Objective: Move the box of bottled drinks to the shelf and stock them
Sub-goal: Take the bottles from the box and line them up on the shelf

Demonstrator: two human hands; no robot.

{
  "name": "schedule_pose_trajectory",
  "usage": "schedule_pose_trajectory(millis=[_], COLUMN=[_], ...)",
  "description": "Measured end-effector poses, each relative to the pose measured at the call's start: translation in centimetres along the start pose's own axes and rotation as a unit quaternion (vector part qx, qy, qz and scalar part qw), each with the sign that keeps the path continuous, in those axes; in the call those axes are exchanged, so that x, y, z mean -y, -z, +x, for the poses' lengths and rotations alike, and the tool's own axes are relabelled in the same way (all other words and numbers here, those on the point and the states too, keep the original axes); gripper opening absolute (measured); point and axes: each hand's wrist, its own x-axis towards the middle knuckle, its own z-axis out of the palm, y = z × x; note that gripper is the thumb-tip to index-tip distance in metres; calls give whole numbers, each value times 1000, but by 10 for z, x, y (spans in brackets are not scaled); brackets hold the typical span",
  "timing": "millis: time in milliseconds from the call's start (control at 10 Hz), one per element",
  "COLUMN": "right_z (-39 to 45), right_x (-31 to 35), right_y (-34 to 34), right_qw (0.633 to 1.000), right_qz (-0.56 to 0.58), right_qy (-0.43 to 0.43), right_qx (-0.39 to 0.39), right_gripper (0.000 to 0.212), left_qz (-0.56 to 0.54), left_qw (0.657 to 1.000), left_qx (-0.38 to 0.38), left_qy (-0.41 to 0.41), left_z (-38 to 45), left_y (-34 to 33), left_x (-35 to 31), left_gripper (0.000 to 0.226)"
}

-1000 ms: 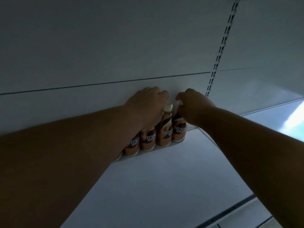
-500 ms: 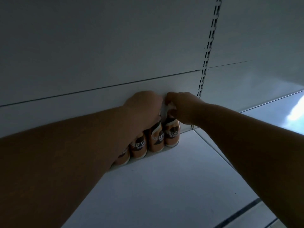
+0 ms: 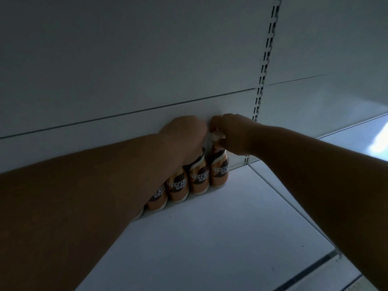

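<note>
1. At the back of the white metal shelf board, hard against the pale rear panel, a row of small orange-and-brown Nescafé drink bottles stands side by side, touching one another.
2. My right hand sits on top of the rightmost bottle, fingers curled down around its cream cap; the bottle body hangs directly below my knuckles.
3. My left hand covers the tops of the next bottles to the left, fingers folded over and hidden behind the hand. I cannot tell whether it is clamped on a cap or only resting there.
4. The two hands are nearly touching above the gap between the last two bottles.
5. All bottles upright, long axis vertical, caps up, bases flat on the board. Labels face toward me, white lettering readable.
6. The row runs diagonally from near-left to far-right; my left forearm crosses over its left end and hides the bottles there.
7. Just right of the last bottle: the slotted metal upright strip rising up the rear panel, with the neighbouring shelf bay beyond it.
8. Light is dim; fine label detail is unreadable.
</note>
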Motion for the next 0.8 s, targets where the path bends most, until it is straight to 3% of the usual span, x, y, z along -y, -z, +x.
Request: schedule_pose_trajectory(millis=[600, 700, 800], right_z=[0, -6, -18], right_x=[6, 14, 28], right_y=[-4, -3, 1], right_qw=[999, 998, 991], right_qz=[7, 11, -38], right_qy=[-29, -63, -98], right_qx=[-30, -26, -77], right_gripper=[31, 48, 56], left_qz=[-4, -37, -59], left_qw=[999, 996, 992], left_qx=[-26, -63, -102], left_qy=[31, 45, 44], left_z=[0, -9, -34], left_y=[-5, 0, 4], left_x=[-1, -1, 7], left_gripper=[17, 25, 29])
